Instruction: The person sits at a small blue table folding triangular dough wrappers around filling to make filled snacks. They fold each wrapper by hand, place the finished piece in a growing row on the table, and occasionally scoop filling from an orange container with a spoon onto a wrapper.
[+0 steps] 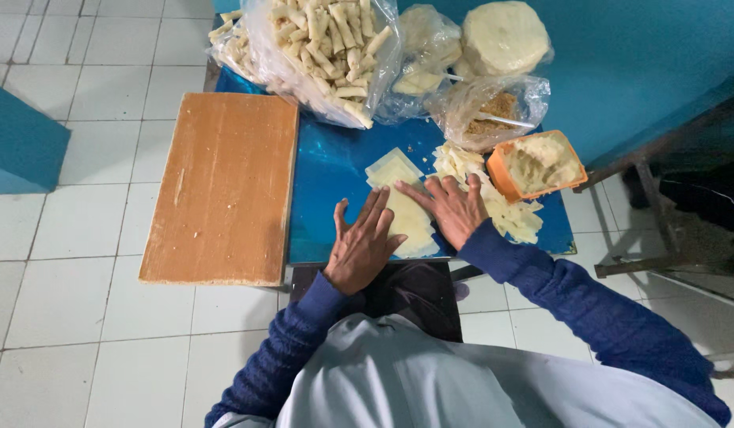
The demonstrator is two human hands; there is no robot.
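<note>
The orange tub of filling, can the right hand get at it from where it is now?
Probably yes. The right hand lies flat on the pale wrapper, with only loose wrapper pieces between it and the orange tub.

A floor of pale square tiles (pixel 81 317) with grey joints is seen throughout. A teal wall (pixel 636 55) is found at the upper right, a teal block (pixel 18 150) at the left. Metal furniture legs (pixel 660 230) are seen at right.

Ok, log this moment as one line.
left hand: flat on wrapper sheet | right hand: flat on same sheet | orange tub: beside right hand
</note>
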